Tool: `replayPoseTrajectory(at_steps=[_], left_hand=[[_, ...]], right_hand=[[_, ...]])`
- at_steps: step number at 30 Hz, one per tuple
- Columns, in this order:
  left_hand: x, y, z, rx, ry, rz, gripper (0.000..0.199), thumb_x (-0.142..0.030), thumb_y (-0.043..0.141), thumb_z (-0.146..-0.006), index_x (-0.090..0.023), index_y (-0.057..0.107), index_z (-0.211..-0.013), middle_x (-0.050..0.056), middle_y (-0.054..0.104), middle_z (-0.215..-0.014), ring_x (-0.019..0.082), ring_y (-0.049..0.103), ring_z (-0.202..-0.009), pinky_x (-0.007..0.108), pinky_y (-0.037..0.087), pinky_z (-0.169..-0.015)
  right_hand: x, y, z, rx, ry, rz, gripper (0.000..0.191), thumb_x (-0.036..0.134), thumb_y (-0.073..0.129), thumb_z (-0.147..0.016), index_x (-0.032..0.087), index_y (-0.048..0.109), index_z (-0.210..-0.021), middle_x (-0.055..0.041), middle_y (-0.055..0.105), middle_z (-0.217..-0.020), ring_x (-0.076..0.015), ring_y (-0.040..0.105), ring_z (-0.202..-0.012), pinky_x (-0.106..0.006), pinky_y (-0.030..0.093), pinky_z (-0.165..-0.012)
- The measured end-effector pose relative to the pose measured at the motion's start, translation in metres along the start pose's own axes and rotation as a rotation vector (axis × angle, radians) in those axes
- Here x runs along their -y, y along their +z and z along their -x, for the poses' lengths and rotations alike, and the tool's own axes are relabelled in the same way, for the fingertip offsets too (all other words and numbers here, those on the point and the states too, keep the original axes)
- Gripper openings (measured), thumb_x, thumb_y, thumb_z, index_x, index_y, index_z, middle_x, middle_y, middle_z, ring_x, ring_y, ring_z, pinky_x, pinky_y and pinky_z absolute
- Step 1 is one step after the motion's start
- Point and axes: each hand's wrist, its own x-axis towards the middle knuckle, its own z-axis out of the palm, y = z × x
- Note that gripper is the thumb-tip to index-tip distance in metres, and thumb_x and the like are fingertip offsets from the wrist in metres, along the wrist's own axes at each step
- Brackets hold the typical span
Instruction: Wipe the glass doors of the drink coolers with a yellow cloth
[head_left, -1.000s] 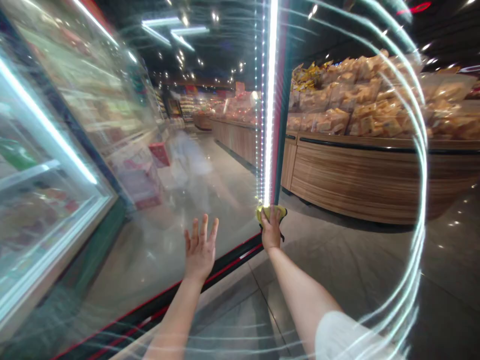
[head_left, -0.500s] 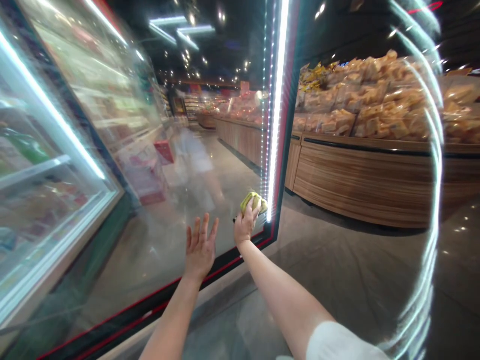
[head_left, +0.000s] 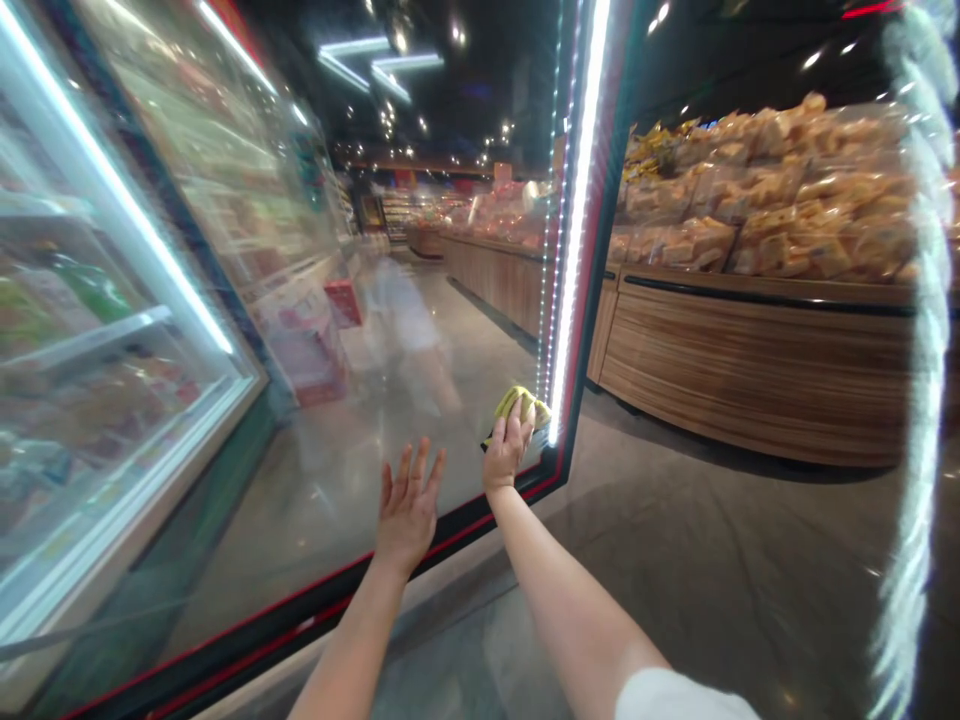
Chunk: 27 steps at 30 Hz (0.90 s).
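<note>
A glass door [head_left: 315, 500] with a black and red frame stands in front of me, a bright light strip [head_left: 577, 230] running up its right side. My right hand [head_left: 510, 450] holds a yellow cloth [head_left: 517, 400] against the glass, low down beside that strip. Further left, my left hand [head_left: 409, 505] is open, fingers spread and pointing up, at the glass just above the bottom frame. Whether its palm presses on the glass is hidden by the back of the hand.
Lit cooler shelves [head_left: 97, 340] with packaged goods stand at the left. On the right, a wood-panelled display counter [head_left: 750, 370] bears heaps of bagged goods [head_left: 795, 200]. Grey floor [head_left: 675, 560] lies between the door and counter. A faint reflected figure shows in the glass.
The view has shifted slightly, so the door and counter sit further right. Both hands keep nearly the same places on the glass, the right one still with the cloth.
</note>
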Motion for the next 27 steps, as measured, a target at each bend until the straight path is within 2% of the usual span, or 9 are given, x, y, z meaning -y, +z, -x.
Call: replayPoseTrajectory(at_steps=[3, 7, 10, 14, 16, 21, 23, 25, 27], left_hand=[[-0.006, 0.003, 0.012, 0.026, -0.011, 0.001, 0.09, -0.004, 0.049, -0.087, -0.033, 0.008, -0.162, 0.004, 0.008, -0.17, 0.028, 0.007, -0.157, 0.06, 0.009, -0.127], [-0.016, 0.012, 0.03, 0.081, 0.012, 0.005, 0.09, -0.002, 0.05, -0.085, -0.031, 0.012, -0.162, 0.005, 0.011, -0.17, 0.027, 0.007, -0.157, 0.056, 0.011, -0.128], [-0.019, 0.019, 0.037, 0.097, 0.007, 0.007, 0.09, -0.002, 0.05, -0.086, -0.03, 0.012, -0.162, 0.005, 0.012, -0.17, 0.026, 0.005, -0.158, 0.056, 0.011, -0.127], [-0.019, 0.023, 0.038, 0.104, -0.03, 0.016, 0.087, -0.005, 0.051, -0.088, -0.032, 0.012, -0.161, 0.004, 0.009, -0.17, 0.028, 0.004, -0.158, 0.059, 0.009, -0.127], [-0.019, 0.023, 0.038, 0.097, -0.061, 0.005, 0.087, -0.006, 0.051, -0.089, -0.034, 0.012, -0.161, 0.003, 0.007, -0.171, 0.029, 0.004, -0.158, 0.061, 0.007, -0.127], [-0.023, 0.02, 0.045, 0.033, -0.166, -0.015, 0.088, -0.008, 0.055, -0.089, -0.034, 0.011, -0.161, 0.002, 0.002, -0.171, 0.032, 0.001, -0.158, 0.064, 0.008, -0.126], [-0.023, 0.018, 0.048, 0.02, -0.186, -0.021, 0.09, -0.008, 0.056, -0.089, -0.035, 0.011, -0.161, 0.002, 0.001, -0.172, 0.033, 0.0, -0.158, 0.065, 0.009, -0.126], [-0.02, 0.016, 0.052, 0.014, -0.206, -0.019, 0.09, -0.008, 0.056, -0.089, -0.036, 0.01, -0.161, 0.002, -0.001, -0.172, 0.034, -0.001, -0.158, 0.067, 0.01, -0.125], [-0.016, 0.013, 0.055, 0.012, -0.224, -0.025, 0.09, -0.008, 0.056, -0.089, -0.036, 0.01, -0.161, 0.002, -0.002, -0.172, 0.034, -0.001, -0.158, 0.067, 0.01, -0.125]], right_hand=[[-0.023, -0.006, 0.024, 0.048, -0.043, -0.001, 0.054, 0.035, 0.034, -0.103, 0.023, 0.043, -0.154, -0.0161, 0.033, -0.162, -0.0296, 0.028, -0.152, -0.052, 0.037, -0.117], [-0.051, -0.004, 0.02, -0.045, 0.075, -0.008, 0.057, 0.035, 0.027, -0.104, 0.017, 0.035, -0.158, -0.0223, 0.03, -0.161, -0.0328, 0.027, -0.152, -0.057, 0.035, -0.116], [-0.049, 0.0, 0.014, -0.05, 0.091, 0.007, 0.06, 0.037, 0.028, -0.104, 0.015, 0.028, -0.16, -0.0248, 0.026, -0.163, -0.0343, 0.021, -0.155, -0.06, 0.033, -0.116], [-0.044, -0.008, 0.034, 0.12, -0.169, 0.021, 0.058, 0.037, 0.043, -0.101, 0.022, 0.038, -0.157, -0.0175, 0.026, -0.166, -0.0328, 0.015, -0.157, -0.057, 0.032, -0.119], [-0.05, -0.016, 0.042, 0.173, -0.232, 0.017, 0.055, 0.034, 0.044, -0.1, 0.024, 0.043, -0.155, -0.0152, 0.027, -0.166, -0.0318, 0.017, -0.157, -0.057, 0.031, -0.12], [-0.046, -0.022, 0.031, 0.076, -0.055, -0.003, 0.057, 0.031, 0.037, -0.102, 0.021, 0.035, -0.158, -0.0187, 0.028, -0.165, -0.0329, 0.025, -0.153, -0.06, 0.029, -0.119], [-0.031, -0.019, 0.032, 0.113, -0.138, 0.009, 0.057, 0.029, 0.039, -0.102, 0.022, 0.036, -0.158, -0.0172, 0.025, -0.166, -0.0334, 0.023, -0.154, -0.06, 0.029, -0.119], [-0.02, -0.017, 0.044, 0.226, -0.31, 0.045, 0.056, 0.026, 0.043, -0.1, 0.025, 0.042, -0.155, -0.0124, 0.023, -0.168, -0.0335, 0.017, -0.156, -0.059, 0.03, -0.12], [-0.023, -0.02, 0.06, 0.323, -0.448, 0.082, 0.054, 0.02, 0.045, -0.097, 0.03, 0.049, -0.151, -0.0071, 0.024, -0.168, -0.0325, 0.013, -0.157, -0.059, 0.031, -0.12]])
